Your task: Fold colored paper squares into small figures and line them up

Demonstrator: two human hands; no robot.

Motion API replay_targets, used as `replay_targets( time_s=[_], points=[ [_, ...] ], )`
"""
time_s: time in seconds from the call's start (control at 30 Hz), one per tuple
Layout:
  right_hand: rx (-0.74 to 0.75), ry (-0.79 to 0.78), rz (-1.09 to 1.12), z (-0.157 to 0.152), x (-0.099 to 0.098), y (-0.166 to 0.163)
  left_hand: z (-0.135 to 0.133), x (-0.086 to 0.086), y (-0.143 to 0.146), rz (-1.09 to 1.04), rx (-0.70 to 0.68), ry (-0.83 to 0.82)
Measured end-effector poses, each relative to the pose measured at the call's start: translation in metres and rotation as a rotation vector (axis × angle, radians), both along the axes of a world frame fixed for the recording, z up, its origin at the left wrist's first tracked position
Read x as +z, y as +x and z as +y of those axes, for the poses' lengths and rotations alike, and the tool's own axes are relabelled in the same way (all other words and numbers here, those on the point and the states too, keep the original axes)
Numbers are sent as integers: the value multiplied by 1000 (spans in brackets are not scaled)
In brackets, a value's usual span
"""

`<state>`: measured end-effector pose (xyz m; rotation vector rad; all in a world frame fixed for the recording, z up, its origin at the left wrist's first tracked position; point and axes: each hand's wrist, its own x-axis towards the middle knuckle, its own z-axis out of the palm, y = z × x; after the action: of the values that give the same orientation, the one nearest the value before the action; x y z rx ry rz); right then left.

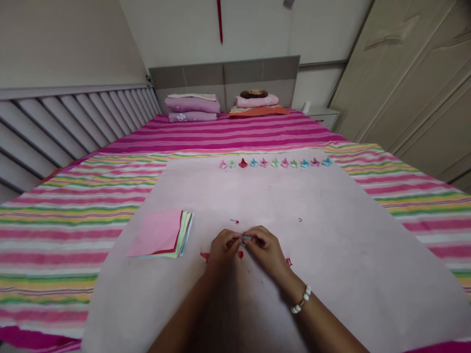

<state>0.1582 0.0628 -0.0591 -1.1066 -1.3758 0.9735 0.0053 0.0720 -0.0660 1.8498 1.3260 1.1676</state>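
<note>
A small folded piece of pale green-blue paper is pinched between my two hands, above the middle of a pale board or sheet. My left hand grips its left side with thumb and fingertips. Its right side is in the closed fingers of my right hand, whose wrist wears a beaded bracelet. Most of the paper is hidden by the fingers. Left of my hands lies a stack of square coloured paper, pink on top. Small red scraps lie under and beside my hands.
Several folded paper shapes, among them a red one, stand in a row along the far side of the pale sheet. The sheet lies on a striped bed cover. Folded bedding is stacked by the headboard.
</note>
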Motion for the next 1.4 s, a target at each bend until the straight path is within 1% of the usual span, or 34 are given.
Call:
replay_targets(
  time_s=[0.07, 0.13, 0.27, 0.57, 0.8, 0.93, 1.07, 1.2, 1.4],
  points=[
    [12, 64, -77, 1, -4, -1, 0, -2, 0, -4, -1, -8],
    [0, 82, -111, 2, -8, -1, -1, -3, 0, -12, 4, -16],
    [7, 73, -120, 2, -13, -1, -4, -5, 0, -33, 10, -25],
    [30, 71, -104, 0, -15, -3, -10, -4, 0, -29, -3, -59],
    [21, 19, -32, -2, -16, -1, -15, 0, 1, -64, 125, -169],
    [17, 18, -11, -1, -18, -1, -17, 2, 9, -66, 151, -193],
    [20, 34, -4, -1, -21, -1, -19, -1, 16, -64, 220, -208],
    [4, 33, 16, -2, -22, 0, -21, -6, 15, -50, 228, -162],
    [17, 43, 9, -4, -18, 1, -25, -10, 8, -10, 157, 17]
  ],
)
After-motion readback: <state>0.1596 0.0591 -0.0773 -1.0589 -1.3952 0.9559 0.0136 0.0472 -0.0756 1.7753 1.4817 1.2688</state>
